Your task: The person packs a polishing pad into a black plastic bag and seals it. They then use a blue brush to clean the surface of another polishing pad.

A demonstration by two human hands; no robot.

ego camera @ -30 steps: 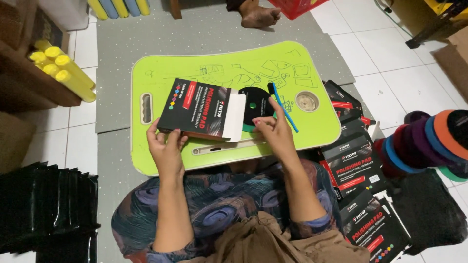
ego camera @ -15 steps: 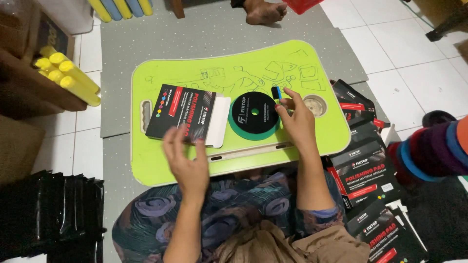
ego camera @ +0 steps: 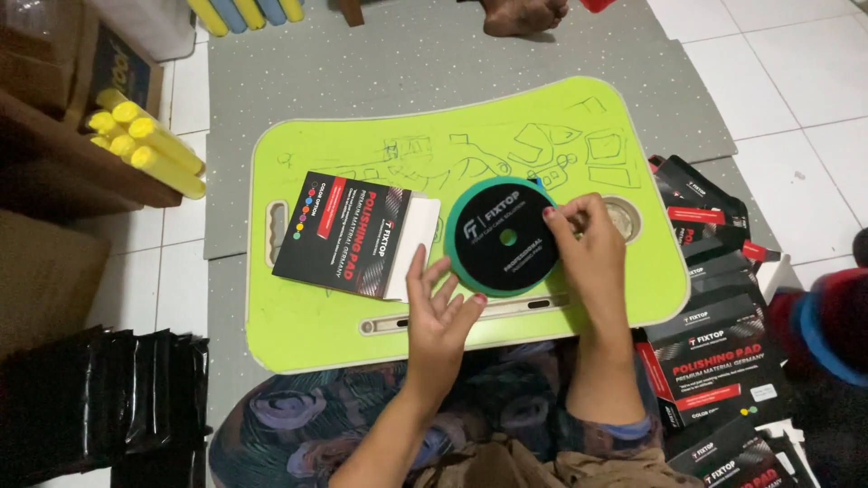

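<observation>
Head view, right hand (ego camera: 592, 258) pinching round green-edged pad (ego camera: 502, 237), left hand (ego camera: 441, 312) spread beside it, black packet (ego camera: 348, 233) nearby

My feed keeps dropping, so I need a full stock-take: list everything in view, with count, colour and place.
lap tray: one, lime green, over the person's lap.
round pad: one, black face with green rim, tray centre.
flat pouch: one, black and red, tray left.
pouch pile: several, black and red, floor at right.
foam cylinders: about five, yellow, upper left.
black bags: stack, lower left.
mat: one, grey, under the tray.
bare foot: another person's, top edge.
left hand: open, palm up, beside the pad.
right hand: fingers on the pad's right edge.
</observation>
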